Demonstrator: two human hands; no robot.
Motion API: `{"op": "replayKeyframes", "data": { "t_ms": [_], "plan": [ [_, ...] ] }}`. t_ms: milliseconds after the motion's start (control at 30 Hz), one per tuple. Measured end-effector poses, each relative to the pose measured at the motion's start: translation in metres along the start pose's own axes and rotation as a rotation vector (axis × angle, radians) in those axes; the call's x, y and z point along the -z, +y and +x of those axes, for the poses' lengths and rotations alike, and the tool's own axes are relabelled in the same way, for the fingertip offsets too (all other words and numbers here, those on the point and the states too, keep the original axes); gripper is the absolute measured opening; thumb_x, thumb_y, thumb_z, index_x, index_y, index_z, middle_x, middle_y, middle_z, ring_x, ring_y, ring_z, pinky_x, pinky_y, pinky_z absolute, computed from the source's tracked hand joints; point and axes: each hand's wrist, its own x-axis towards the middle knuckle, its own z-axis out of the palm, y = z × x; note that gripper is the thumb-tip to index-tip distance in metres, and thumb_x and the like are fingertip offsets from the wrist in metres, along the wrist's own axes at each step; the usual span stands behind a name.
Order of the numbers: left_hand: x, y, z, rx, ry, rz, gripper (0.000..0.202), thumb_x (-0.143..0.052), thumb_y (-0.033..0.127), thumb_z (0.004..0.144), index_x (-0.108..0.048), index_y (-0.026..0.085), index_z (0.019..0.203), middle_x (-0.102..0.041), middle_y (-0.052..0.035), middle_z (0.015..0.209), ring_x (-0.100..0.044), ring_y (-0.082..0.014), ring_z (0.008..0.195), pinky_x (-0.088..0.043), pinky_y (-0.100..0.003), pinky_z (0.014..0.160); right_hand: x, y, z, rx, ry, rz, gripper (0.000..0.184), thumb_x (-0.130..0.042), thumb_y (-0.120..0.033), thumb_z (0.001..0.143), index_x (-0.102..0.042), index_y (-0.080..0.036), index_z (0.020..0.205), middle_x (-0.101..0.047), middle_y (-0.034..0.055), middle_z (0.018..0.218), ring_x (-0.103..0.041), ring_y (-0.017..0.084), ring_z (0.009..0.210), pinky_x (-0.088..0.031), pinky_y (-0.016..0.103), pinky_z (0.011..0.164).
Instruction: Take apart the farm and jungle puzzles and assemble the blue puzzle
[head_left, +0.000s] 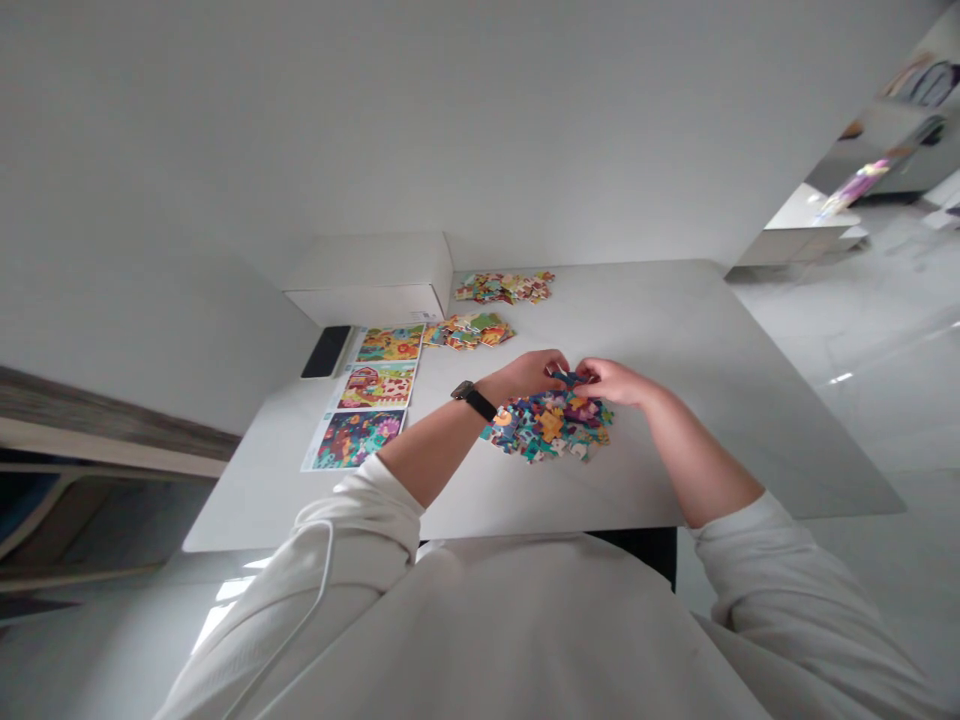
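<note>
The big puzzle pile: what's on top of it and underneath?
On top of the pile, a yellow piece shows among others. Beneath is the white table; buried pieces are hidden.

Tabletop (780, 400): smooth, low-sheen white surface. Puzzle pieces (551, 425): printed cardboard in appearance. Picture sheets (377, 386): smooth printed paper. Box (360, 302): matt white cardboard in appearance. Sleeves (352, 540): soft, matt cloth, creased. Floor (840, 370): polished, glossy, reflective. Wall (525, 120): smooth, matt.

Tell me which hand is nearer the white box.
Left. The left hand is right of the white box and closer to the person, at the big puzzle pile's far side; the right hand is farther right, at the same pile.
</note>
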Motion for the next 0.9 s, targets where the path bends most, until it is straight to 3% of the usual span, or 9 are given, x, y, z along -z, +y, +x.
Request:
{"op": "replayKeyframes", "data": {
  "t_ms": [200,333,433,533,733,900],
  "plan": [
    [0.0,0.016,-0.005,-0.098,0.065,-0.134,0.032,-0.07,0.034,0.095,-0.072,0.018,0.122,-0.08,-0.006,0.108,-0.074,-0.018,0.097,-0.058,-0.029,0.088,0.021,0.012,-0.027,0.052,-0.005,0.294,0.045,-0.087,-0.047,0.077,-0.062,-0.022,0.104,-0.072,0.0009,0.089,-0.069,0.019,0.074,-0.059,0.033,0.071],
    [0.008,0.002,-0.019,0.0,0.129,0.127,0.036,-0.07,0.033,0.096,-0.071,0.018,0.129,-0.077,-0.0103,0.127,-0.073,-0.0227,0.115,-0.056,-0.033,0.1,0.023,0.034,-0.027,-0.057,0.038,0.125,0.034,-0.087,-0.041,0.079,-0.069,-0.02,0.099,-0.074,0.0043,0.088,-0.071,0.021,0.078,-0.06,0.036,0.079],
    [0.015,-0.014,-0.028,0.184,0.029,0.368,0.055,-0.08,0.036,0.088,-0.068,0.015,0.137,-0.075,-0.016,0.134,-0.073,-0.0287,0.118,-0.056,-0.034,0.099,0.019,0.046,-0.021,-0.139,0.181,-0.202,0.022,-0.083,-0.03,0.083,-0.076,-0.019,0.1,-0.08,0.0099,0.1,-0.075,0.025,0.094,-0.059,0.037,0.09],
    [0.018,-0.021,-0.028,0.284,-0.11,0.498,0.065,-0.086,0.039,0.08,-0.069,0.013,0.137,-0.076,-0.0182,0.128,-0.075,-0.0315,0.115,-0.057,-0.032,0.09,0.011,0.045,-0.016,-0.135,0.222,-0.4,0.03,-0.078,-0.029,0.09,-0.078,-0.018,0.118,-0.081,0.0134,0.117,-0.077,0.026,0.105,-0.058,0.036,0.095],
    [0.023,-0.021,-0.018,0.302,-0.27,0.443,0.047,-0.088,0.039,0.076,-0.079,0.018,0.116,-0.083,-0.0115,0.105,-0.076,-0.0274,0.096,-0.051,-0.03,0.076,-0.004,0.03,-0.021,-0.101,0.116,-0.604,0.037,-0.078,-0.039,0.095,-0.078,-0.02,0.127,-0.08,0.0135,0.126,-0.077,0.028,0.111,-0.057,0.034,0.096],
    [0.03,-0.029,-0.016,0.295,-0.359,0.401,0.032,-0.084,0.044,0.077,-0.083,0.017,0.093,-0.081,-0.0089,0.086,-0.07,-0.024,0.08,-0.047,-0.031,0.071,-0.01,0.029,-0.026,-0.09,0.076,-0.623,0.053,-0.087,-0.041,0.086,-0.075,-0.02,0.134,-0.077,0.0157,0.133,-0.076,0.031,0.115,-0.057,0.035,0.096]
  ]
}}
